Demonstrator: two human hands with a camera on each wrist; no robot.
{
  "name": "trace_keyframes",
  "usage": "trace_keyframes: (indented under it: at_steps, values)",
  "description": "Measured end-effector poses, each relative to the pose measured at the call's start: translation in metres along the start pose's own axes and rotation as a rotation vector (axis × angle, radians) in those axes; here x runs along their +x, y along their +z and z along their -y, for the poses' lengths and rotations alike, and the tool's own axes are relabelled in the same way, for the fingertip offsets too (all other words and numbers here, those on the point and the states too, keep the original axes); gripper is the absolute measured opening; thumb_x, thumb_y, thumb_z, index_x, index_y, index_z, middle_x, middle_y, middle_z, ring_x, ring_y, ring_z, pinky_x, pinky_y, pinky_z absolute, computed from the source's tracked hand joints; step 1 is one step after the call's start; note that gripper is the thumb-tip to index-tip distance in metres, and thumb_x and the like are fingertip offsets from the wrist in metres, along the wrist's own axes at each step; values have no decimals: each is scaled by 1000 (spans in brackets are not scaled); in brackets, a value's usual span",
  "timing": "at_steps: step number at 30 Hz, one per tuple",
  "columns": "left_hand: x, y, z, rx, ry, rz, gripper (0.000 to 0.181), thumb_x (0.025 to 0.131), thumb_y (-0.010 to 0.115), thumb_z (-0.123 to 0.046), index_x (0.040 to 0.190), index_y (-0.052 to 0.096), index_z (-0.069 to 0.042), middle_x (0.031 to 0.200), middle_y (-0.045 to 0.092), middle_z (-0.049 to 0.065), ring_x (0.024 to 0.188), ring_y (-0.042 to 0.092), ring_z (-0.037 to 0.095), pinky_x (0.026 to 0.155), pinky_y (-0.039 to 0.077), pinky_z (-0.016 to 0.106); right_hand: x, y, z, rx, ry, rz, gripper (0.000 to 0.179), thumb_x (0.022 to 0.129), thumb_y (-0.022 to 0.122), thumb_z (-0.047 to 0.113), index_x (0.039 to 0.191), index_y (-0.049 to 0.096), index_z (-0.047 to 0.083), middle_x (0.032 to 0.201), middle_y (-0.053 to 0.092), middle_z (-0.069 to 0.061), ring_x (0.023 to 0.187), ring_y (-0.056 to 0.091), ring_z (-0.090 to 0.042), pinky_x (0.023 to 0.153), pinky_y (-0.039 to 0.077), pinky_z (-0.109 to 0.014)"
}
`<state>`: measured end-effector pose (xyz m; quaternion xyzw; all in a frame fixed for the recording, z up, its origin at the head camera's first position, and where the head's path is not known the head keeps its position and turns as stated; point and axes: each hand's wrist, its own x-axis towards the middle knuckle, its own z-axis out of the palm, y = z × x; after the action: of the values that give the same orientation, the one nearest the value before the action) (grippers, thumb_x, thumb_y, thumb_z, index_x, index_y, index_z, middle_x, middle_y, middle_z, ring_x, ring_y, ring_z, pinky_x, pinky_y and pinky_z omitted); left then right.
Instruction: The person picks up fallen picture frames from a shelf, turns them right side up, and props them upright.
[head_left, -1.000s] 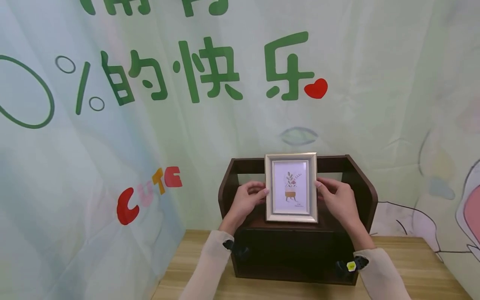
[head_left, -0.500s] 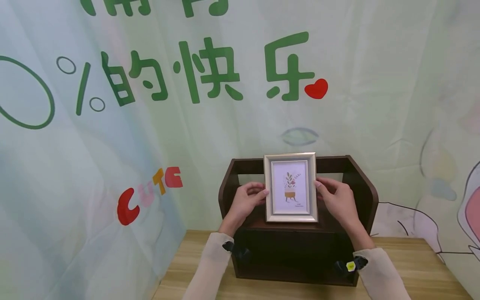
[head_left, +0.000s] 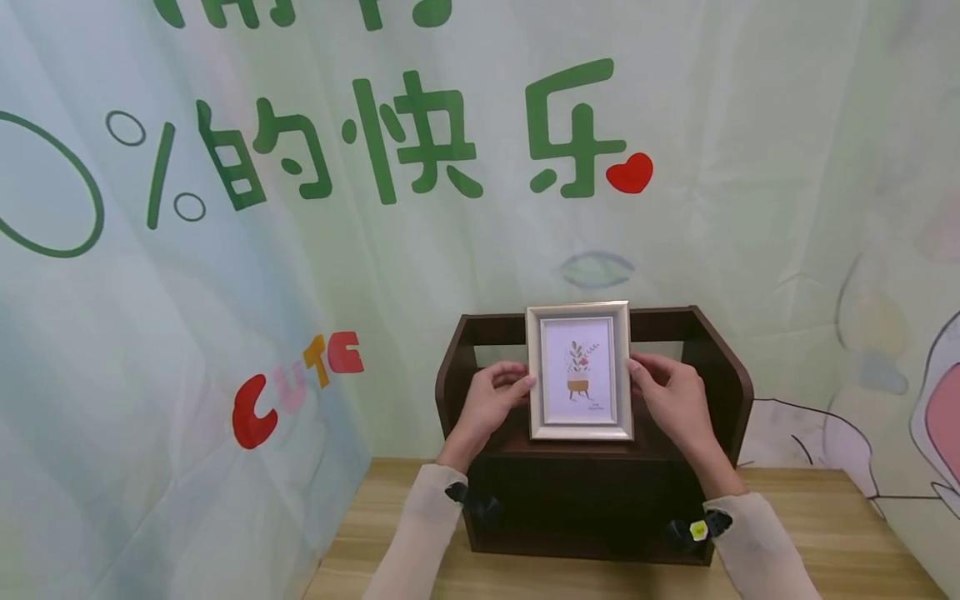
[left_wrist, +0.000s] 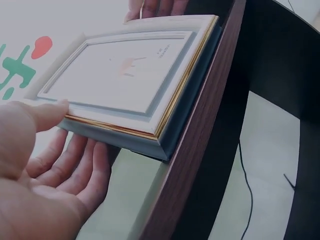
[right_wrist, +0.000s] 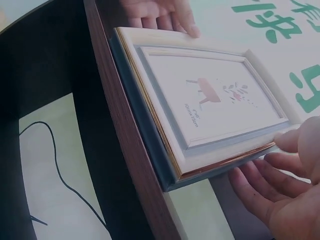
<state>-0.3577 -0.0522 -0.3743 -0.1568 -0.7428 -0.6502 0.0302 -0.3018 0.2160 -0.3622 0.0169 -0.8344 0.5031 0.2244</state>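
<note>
A pale gold picture frame (head_left: 581,371) stands upright on the upper level of a dark brown shelf unit (head_left: 585,512). Its print shows a plant in an orange footed pot. My left hand (head_left: 491,404) pinches the frame's left side, thumb on the front and the other fingers behind. On the opposite side, my right hand (head_left: 678,400) holds it the same way. From the left wrist, the frame (left_wrist: 110,75) shows its bottom edge along the brown shelf board (left_wrist: 200,115). The right wrist view has the right-hand thumb and fingers (right_wrist: 250,190) at the frame's side edge.
The shelf unit sits on a light wood table (head_left: 810,525), against a printed fabric backdrop (head_left: 712,233). Its raised side panels (head_left: 723,358) flank both hands. Through an opening in the unit, a thin black cable (right_wrist: 62,177) shows.
The frame's top has shifted very slightly to the left. Both hands keep the same hold, and the head view has moved a little.
</note>
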Motion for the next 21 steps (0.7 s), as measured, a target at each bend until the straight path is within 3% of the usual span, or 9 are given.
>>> trace_keyframes:
  at_steps: [4, 8, 12, 15, 18, 21]
  values:
    - [-7, -3, -8, 133, 32, -41, 35, 100, 74, -21, 128, 68, -1, 124, 73, 19, 108, 74, 24, 95, 63, 39, -5, -6, 8, -62, -33, -3, 62, 105, 61, 46, 150, 54, 3, 142, 64, -24, 123, 68, -41, 101, 59, -54]
    - [-18, -11, -28, 318, 108, -98, 30, 102, 71, -21, 127, 69, -5, 120, 74, 15, 110, 73, 28, 97, 61, 44, -14, -20, 22, -85, -114, -1, 79, 101, 66, 50, 158, 38, 4, 149, 58, -24, 129, 63, -44, 105, 55, -60]
    - [-32, -25, -53, 473, 239, -103, 26, 103, 68, -21, 125, 69, -8, 116, 74, 12, 106, 73, 27, 95, 62, 45, -25, -39, 35, -109, -226, -28, 86, 99, 73, 42, 163, 28, 4, 150, 57, -24, 126, 65, -47, 103, 54, -63]
    - [-46, -38, -66, 676, 369, -105, 24, 102, 70, -21, 123, 70, -8, 114, 72, 11, 102, 71, 25, 90, 63, 41, -33, -57, 37, -150, -273, -52, 95, 97, 77, 36, 166, 19, 6, 151, 56, -24, 127, 64, -49, 103, 50, -66]
    - [-63, -56, -70, 911, 504, -152, 28, 99, 75, -22, 121, 71, -6, 116, 70, 14, 103, 69, 28, 88, 64, 42, -41, -77, 33, -191, -286, -50, 105, 93, 81, 34, 169, 11, 11, 156, 50, -26, 129, 59, -54, 102, 46, -71]
    - [-77, -76, -65, 1061, 590, -204, 37, 95, 80, -26, 122, 71, -4, 122, 67, 17, 109, 67, 32, 83, 64, 42, -47, -98, 21, -225, -278, -39, 112, 91, 84, 32, 170, 6, 18, 163, 41, -25, 134, 52, -57, 99, 43, -74]
